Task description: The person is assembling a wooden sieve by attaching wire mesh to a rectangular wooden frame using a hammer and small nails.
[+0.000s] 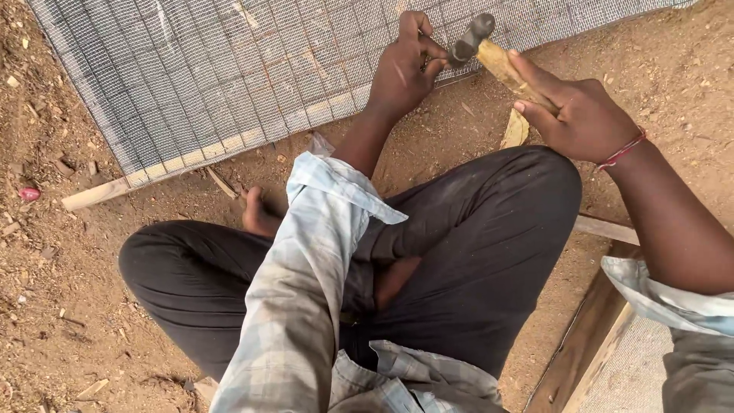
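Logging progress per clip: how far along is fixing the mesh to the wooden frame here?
Done: mesh lies over the frame strip. In hand: left hand pinches something small at the frame edge; right hand holds the hammer above it. Left: how much edge is still unfastened cannot be told.

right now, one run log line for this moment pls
left hand: pinching at frame edge on wire mesh | right hand: grips hammer by wooden handle | person seated cross-legged on dirt

The mesh (229, 69) is grey with a square grid, on reddish-brown soil (46, 306). The shirt sleeve (306, 291) is pale blue-grey plaid, the trousers (489, 252) black. At three o'clock, a red wrist thread (621, 151).
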